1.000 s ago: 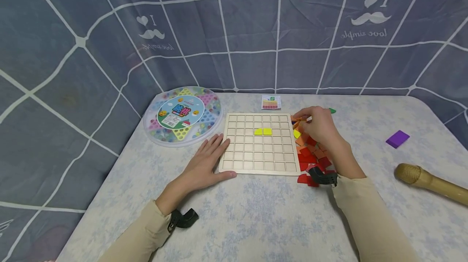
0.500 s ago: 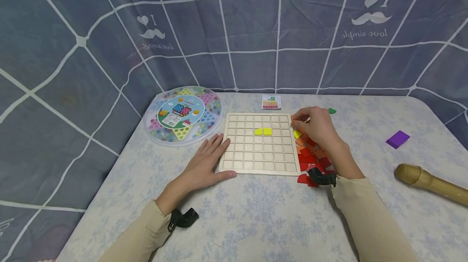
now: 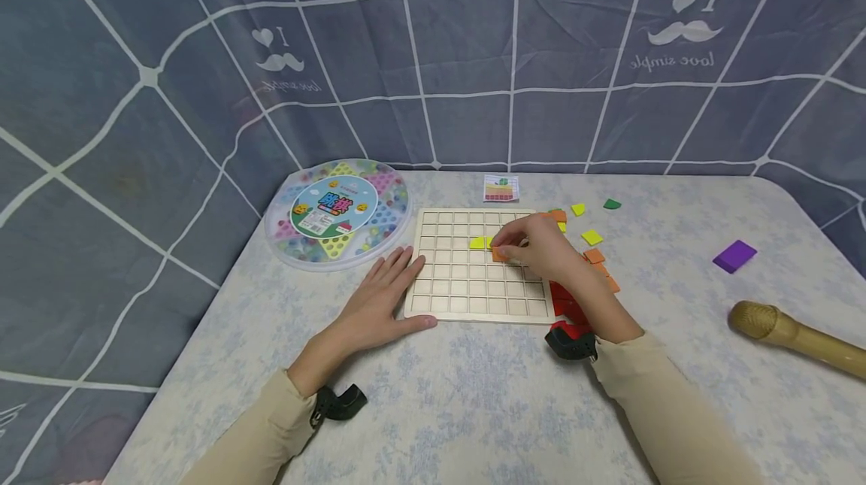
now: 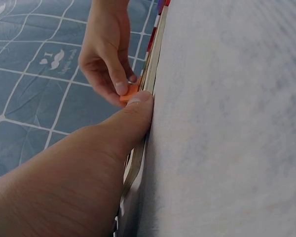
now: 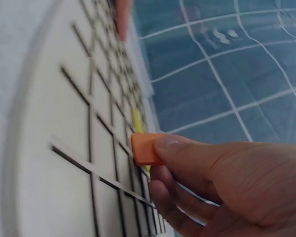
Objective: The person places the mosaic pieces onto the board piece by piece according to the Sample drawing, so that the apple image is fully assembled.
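A pale wooden board [image 3: 449, 286] with a square grid lies in the middle of the table. My left hand [image 3: 379, 301] rests flat along its left edge, fingers straight, thumb at the near left corner. Pinched between the thumb and fingers of my right hand [image 3: 544, 244] is an orange square tile [image 5: 145, 148]. That hand is over the board, just below a yellow quarter-round tile [image 3: 477, 243] and a yellow square tile, which the fingers partly cover. In the left wrist view the orange tile [image 4: 130, 92] shows beyond my left thumb.
Red tiles [image 3: 567, 303] and orange tiles [image 3: 595, 258] lie right of the board, partly under my right forearm. A picture card [image 3: 501, 189] lies behind it. Left is a round Chinese checkers box [image 3: 338, 214]; at the right, a purple block [image 3: 734, 256] and a wooden microphone-shaped piece [image 3: 798, 334].
My right hand has moved left from the tile pile onto the board, carrying the orange tile. Yellow and orange tiles it had covered now show. My left hand has stayed put.
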### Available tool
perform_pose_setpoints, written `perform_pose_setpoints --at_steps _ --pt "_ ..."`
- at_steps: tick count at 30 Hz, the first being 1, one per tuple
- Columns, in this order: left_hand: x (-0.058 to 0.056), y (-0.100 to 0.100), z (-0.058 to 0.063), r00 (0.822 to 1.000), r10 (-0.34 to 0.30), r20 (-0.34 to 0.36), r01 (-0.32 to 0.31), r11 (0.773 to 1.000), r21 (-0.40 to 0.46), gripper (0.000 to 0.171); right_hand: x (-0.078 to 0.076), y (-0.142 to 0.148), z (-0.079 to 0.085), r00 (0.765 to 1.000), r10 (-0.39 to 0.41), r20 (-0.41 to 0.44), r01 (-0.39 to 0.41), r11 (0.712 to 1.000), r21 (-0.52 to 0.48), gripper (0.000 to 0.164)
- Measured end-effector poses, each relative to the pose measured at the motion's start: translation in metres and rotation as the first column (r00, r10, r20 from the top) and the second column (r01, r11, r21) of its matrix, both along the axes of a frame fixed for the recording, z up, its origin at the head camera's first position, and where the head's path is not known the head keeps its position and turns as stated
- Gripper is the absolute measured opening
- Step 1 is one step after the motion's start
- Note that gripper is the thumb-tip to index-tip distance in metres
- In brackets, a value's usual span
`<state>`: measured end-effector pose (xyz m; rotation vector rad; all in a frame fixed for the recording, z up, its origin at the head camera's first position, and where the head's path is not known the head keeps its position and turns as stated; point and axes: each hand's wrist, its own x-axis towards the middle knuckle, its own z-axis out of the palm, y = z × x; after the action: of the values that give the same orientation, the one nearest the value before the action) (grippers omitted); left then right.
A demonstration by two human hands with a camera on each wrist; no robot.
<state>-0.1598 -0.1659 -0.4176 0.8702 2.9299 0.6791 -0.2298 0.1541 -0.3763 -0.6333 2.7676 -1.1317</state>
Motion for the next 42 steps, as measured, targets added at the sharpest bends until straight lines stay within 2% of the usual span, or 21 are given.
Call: perform_pose_setpoints --at_steps 7,18,23,26,29,36,42 --pt "0.000 0.001 0.000 1.000 0.002 0.003 -0.002 1.000 -0.005 0.100 0.004 -0.006 -0.004 0.999 -0.035 -0.036 0.035 0.999 0.017 0.014" --pt "0.000 0.001 -0.001 1.000 0.005 0.008 -0.005 1.000 -0.010 0.102 0.005 -0.010 -0.004 0.994 -0.033 -0.103 0.041 0.996 0.077 0.010" --pt "0.001 0.001 -0.001 1.000 0.008 0.011 -0.008 1.000 -0.013 0.102 0.003 -0.004 -0.002 0.993 -0.044 -0.114 0.051 0.997 0.063 0.009" --pt "0.000 0.001 -0.002 1.000 0.010 0.009 -0.010 1.000 -0.018 0.101 0.002 0.006 0.003 0.991 -0.084 -0.108 0.090 0.995 0.051 0.011" --pt "0.000 0.001 -0.002 1.000 0.012 0.014 -0.012 1.000 -0.017 0.102 0.001 0.021 0.009 0.982 -0.155 -0.104 0.162 0.985 0.058 0.014" --pt "0.000 0.001 -0.001 1.000 0.008 0.009 -0.008 1.000 -0.007 0.101 0.002 0.055 0.020 0.966 -0.257 -0.035 0.259 0.964 0.067 0.024" --pt "0.001 0.002 0.000 1.000 0.010 0.020 -0.010 1.000 -0.004 0.102 0.000 0.067 0.011 0.952 -0.306 -0.011 0.305 0.945 0.117 0.025"
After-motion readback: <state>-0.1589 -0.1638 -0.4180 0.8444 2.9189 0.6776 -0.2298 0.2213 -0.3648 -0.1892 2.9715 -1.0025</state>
